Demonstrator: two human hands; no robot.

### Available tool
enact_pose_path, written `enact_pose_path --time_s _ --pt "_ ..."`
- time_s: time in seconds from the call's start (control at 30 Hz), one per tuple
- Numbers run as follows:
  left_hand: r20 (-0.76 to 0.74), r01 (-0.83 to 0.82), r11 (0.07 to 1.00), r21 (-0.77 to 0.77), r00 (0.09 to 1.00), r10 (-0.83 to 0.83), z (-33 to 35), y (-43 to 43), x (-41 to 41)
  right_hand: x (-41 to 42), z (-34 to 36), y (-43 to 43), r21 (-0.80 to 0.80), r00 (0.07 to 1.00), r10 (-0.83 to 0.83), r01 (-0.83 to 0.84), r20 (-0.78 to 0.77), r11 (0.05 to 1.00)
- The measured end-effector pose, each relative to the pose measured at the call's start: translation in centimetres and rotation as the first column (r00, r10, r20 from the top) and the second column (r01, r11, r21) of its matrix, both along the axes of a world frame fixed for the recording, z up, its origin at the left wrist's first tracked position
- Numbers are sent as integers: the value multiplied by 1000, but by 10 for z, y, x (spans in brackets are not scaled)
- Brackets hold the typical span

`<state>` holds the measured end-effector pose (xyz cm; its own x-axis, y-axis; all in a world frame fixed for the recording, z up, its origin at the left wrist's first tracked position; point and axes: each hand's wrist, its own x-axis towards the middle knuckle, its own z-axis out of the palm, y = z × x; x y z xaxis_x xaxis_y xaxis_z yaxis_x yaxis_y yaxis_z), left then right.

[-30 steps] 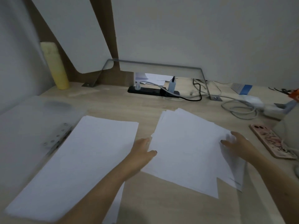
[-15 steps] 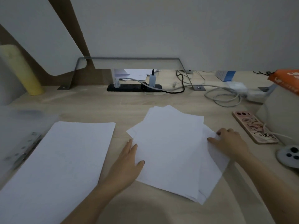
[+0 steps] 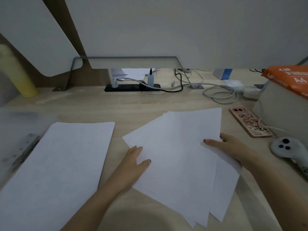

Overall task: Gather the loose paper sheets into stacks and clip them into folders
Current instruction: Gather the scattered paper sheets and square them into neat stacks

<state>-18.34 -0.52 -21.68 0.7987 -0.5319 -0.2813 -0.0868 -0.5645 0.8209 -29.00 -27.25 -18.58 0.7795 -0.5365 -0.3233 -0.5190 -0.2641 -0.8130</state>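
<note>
Nearest, on the pale wooden desk point(image 3: 150, 107):

- Squared stack of white sheets point(image 3: 63, 164), lying flat at front left, well apart from both hands.
- Loose sheets point(image 3: 176, 157), front right of centre, fanned and overlapping, with corners sticking out at the near and right edges.
- Left hand point(image 3: 135, 161), at the left edge of the loose sheets. Fingers straight and flat on the desk along that edge, thumb laid on the top sheet, nothing gripped.
- Right hand point(image 3: 230, 147), at the right edge of the same pile. Index finger stretched out on top, a sheet lying across the lower part of the hand. The thumb was hidden, so whether it pinched the paper could not be told.
- Translucent folder point(image 3: 20, 130), far left, its metal clip bar just beside the squared stack.
- White controller point(image 3: 286, 147), right edge.
- Pink-cased phone point(image 3: 250, 122), flat, beyond the controller.

Farther back:

- Black power strip point(image 3: 132, 87) with plugs in it.
- Coiled grey cables point(image 3: 220, 95).
- Yellow cylinder point(image 3: 25, 80), upright at left.
- Orange A4 paper pack point(image 3: 290, 79), right.
- Blue box point(image 3: 224, 74).
</note>
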Motion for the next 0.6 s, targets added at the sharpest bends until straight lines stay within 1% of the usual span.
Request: enact_pose_path --time_s 0.1,0.17,0.23,0.27,0.37,0.43,0.53,0.6 --pt "-177 -151 978 -145 976 125 9 6 5 -3 9 -2 -22 995 68 -70 -76 997" --pt "-348 -269 932 -244 921 175 11 10 10 -4 15 0 -32 991 108 -111 -80 993" --pt "-442 -351 888 -296 875 198 12 15 14 -4 14 2 -21 987 149 -150 -63 988" --pt "-455 -364 883 -295 867 205 10 16 16 -5 14 4 6 989 141 -141 -33 990" --pt "-414 -351 893 -281 884 217 11 15 20 -10 15 8 71 989 45 -55 139 996" --pt "-386 -314 904 -289 903 190 17 14 25 -14 19 12 108 961 -25 -6 276 994" --pt "-332 -213 921 -326 938 99 33 11 37 -22 26 19 137 901 -29 -34 433 990" --pt "-235 -156 928 -338 969 78 50 8 41 -27 30 20 131 872 -50 -16 487 991"
